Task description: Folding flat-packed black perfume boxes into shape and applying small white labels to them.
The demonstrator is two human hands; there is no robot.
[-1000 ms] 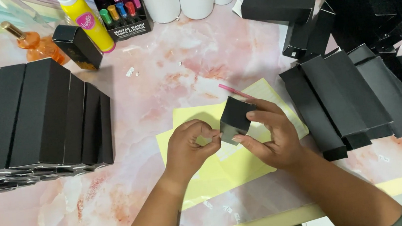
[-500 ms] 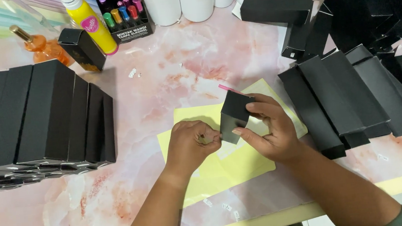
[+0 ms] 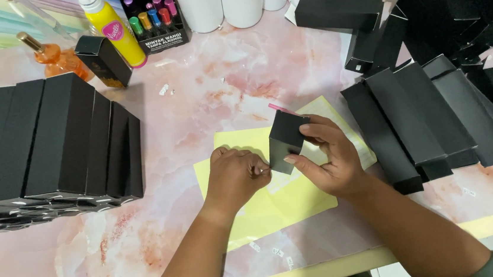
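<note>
Pink marble table (image 3: 287, 63) with yellow sheets (image 3: 288, 203) up front, where the right hand (image 3: 326, 161) pinches a small black box (image 3: 287, 138) by its sides, left hand (image 3: 235, 178) closed at its lower corner; looks light, crushable thin card, more boxes stacked beyond (image 3: 51, 143).

Matt black cardboard box (image 3: 286, 140)

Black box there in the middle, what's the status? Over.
Right hand grips the small black box upright over the yellow sheets. Left hand pinches at its lower edge. Rows of black boxes lie on both sides, none touching it.
</note>
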